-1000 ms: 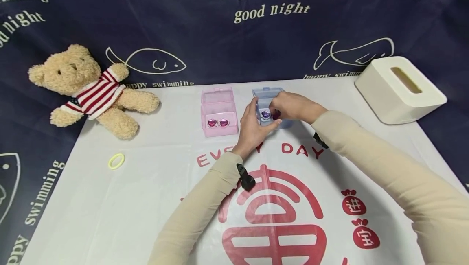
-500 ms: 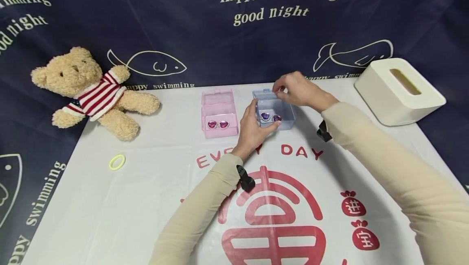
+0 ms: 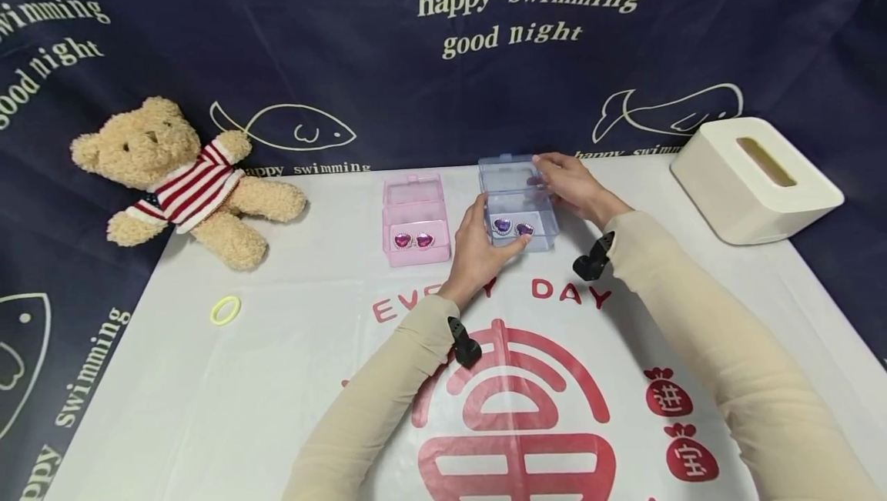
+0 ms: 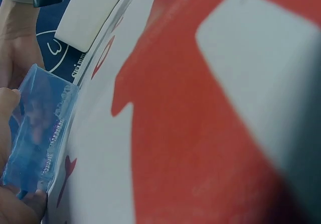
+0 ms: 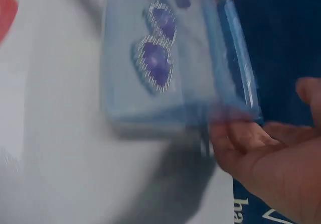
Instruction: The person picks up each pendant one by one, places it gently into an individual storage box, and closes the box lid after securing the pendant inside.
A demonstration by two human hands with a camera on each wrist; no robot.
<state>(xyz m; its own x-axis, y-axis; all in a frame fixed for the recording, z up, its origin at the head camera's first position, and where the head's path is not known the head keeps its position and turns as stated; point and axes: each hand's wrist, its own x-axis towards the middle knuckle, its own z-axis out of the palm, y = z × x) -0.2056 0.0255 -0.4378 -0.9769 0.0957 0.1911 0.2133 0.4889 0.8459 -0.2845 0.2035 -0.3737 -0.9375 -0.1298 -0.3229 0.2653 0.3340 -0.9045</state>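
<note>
Holding: left hand (image 3: 478,251) clamped on the blue box (image 3: 523,202), thumb across its front.
Lid (image 3: 508,175): raised — the right hand (image 3: 574,187) has loosely spread fingers against its right edge.
Purple gems (image 3: 502,225): two, inside the blue box, near the left thumb.
Pink box (image 3: 414,214): open on the counter (image 3: 242,378), left of the left hand — two magenta gems (image 3: 424,240) inside.

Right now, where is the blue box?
In the head view, the blue box is near the back edge of the table, right of the pink box. The left hand grips it; the right hand touches its open lid.
</note>
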